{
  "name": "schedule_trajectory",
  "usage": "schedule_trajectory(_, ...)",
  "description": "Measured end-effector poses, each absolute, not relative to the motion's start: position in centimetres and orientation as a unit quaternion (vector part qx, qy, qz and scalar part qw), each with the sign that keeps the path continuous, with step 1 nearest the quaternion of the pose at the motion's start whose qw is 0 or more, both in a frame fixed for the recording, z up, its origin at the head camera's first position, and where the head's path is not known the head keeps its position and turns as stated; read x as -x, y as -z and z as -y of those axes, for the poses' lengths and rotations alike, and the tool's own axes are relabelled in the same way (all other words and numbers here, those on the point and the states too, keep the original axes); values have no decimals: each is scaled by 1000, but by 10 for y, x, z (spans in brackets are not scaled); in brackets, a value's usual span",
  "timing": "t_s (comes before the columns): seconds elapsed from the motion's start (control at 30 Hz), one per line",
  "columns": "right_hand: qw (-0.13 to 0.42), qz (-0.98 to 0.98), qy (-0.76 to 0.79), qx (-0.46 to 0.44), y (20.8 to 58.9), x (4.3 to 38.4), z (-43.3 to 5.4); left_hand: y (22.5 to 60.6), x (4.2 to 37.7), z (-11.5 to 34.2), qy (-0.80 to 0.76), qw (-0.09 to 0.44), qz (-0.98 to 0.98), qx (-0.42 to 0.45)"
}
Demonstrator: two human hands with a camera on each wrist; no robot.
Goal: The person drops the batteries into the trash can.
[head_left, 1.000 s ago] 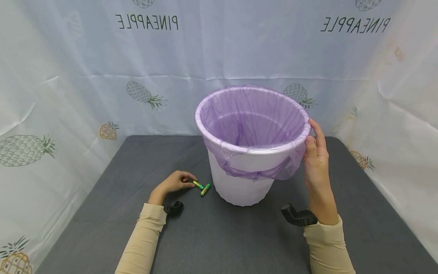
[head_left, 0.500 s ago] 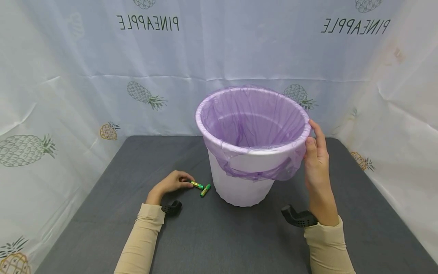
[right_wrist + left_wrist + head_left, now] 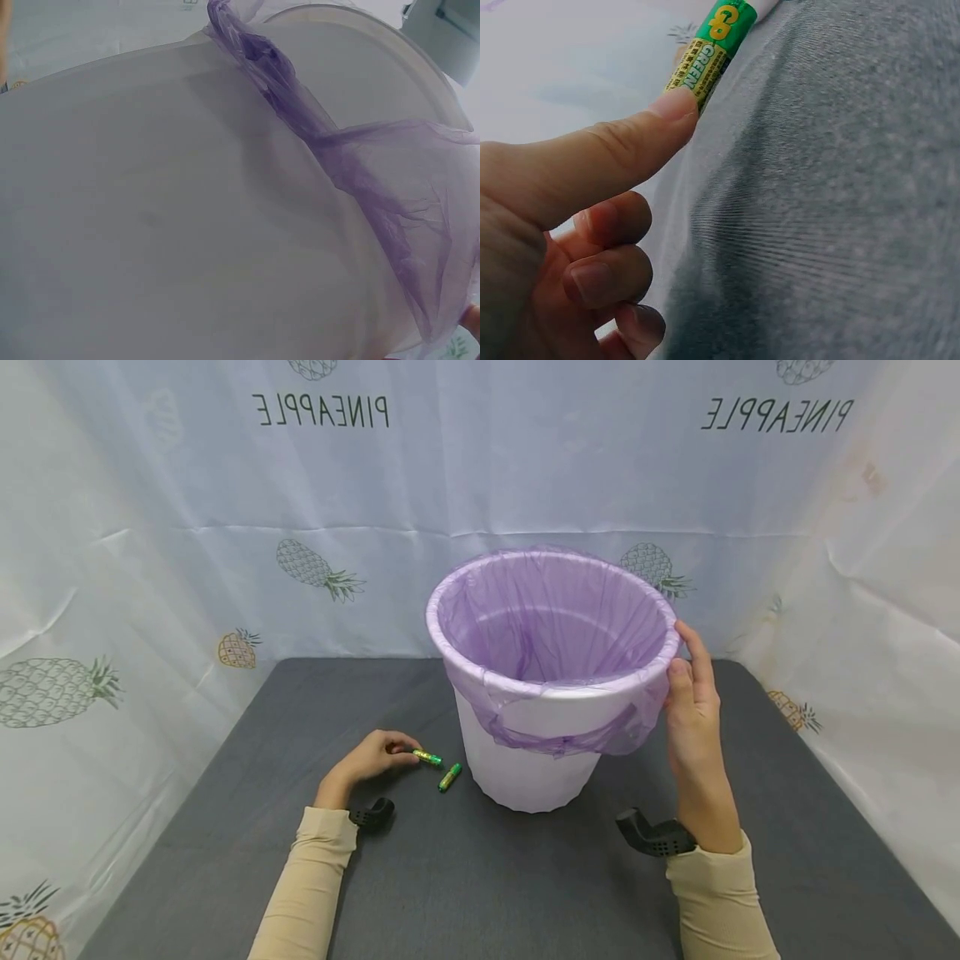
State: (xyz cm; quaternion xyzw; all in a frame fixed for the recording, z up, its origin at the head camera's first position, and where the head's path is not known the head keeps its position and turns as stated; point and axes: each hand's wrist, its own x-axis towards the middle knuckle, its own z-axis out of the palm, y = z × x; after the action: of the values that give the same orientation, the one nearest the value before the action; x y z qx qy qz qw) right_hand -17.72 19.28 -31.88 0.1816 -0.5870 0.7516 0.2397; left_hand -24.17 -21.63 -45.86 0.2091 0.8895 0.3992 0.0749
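In the head view my left hand (image 3: 372, 755) is just above the dark table, left of the bin. Its thumb and a finger pinch one end of a green and gold battery (image 3: 427, 757), and the other end points right. The left wrist view shows "GP" and "GREEN" on the held battery (image 3: 712, 45), with the remaining fingers loosely curled below the thumb. A second such battery (image 3: 449, 777) lies between that hand and the bin. My right hand (image 3: 693, 710) rests against the right side of the white bin (image 3: 525, 777), thumb and extended finger at its rim.
A thin purple bag (image 3: 562, 610) lines the bin and folds over its rim, bunched on the outside in the right wrist view. The grey-black table (image 3: 487, 893) runs back to a pale pineapple-print curtain (image 3: 465, 468), which also hangs at both sides.
My left hand has drawn slightly left with the pinched battery, parting it from the other one, which stays in place. The right hand and the bin have not visibly moved.
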Motion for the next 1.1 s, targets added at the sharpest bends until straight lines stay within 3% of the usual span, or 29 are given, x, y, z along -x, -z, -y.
schedule_trajectory(1.1,241,595,-746,-177,318,177,-194,409,225,212,-437,-40,-881,-179)
